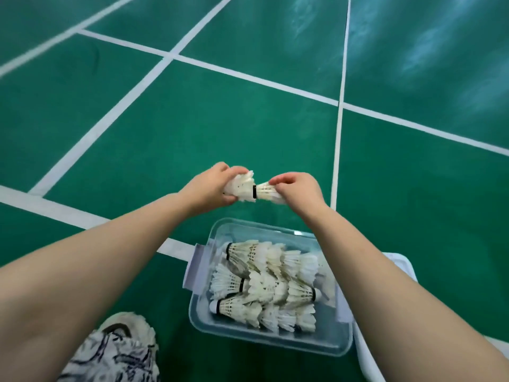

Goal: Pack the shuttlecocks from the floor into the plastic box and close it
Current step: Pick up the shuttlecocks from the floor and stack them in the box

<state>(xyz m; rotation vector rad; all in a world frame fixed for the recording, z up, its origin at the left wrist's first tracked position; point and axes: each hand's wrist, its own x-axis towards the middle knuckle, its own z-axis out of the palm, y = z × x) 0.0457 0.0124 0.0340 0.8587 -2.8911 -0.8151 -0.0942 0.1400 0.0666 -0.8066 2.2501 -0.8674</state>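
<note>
Green court floor (248,119), matt and lightly scuffed, fills the view. White painted lines (104,125) cross it, and pale glare blurs the far right part. Open floor lies to the far side and the left of the box.

The plastic box (264,343) is clear and rectangular with rounded corners. It stands open on the floor, near and right of centre. A pale latch flap (195,267) hangs out from its left wall. The packed shuttlecocks (264,282) lie on their sides inside, nested in roughly three rows. They have white feather skirts and white tips with black bands.

Both hands are raised just beyond the box's far rim, apart from it. The left hand (212,188) grips the first shuttlecock (238,186), fingers curled round its feather skirt. Whether more are nested inside it cannot be told. The right hand (297,188) pinches the second shuttlecock (265,192) by its skirt. Its black-banded tip points left and meets the skirt of the first.

A pale plastic panel (399,268) lies just right of the box. The right forearm hides most of it and the lower frame edge cuts it off, so what it is cannot be told. A white shoe (129,329) and patterned fabric (110,359) sit near left, cropped.
</note>
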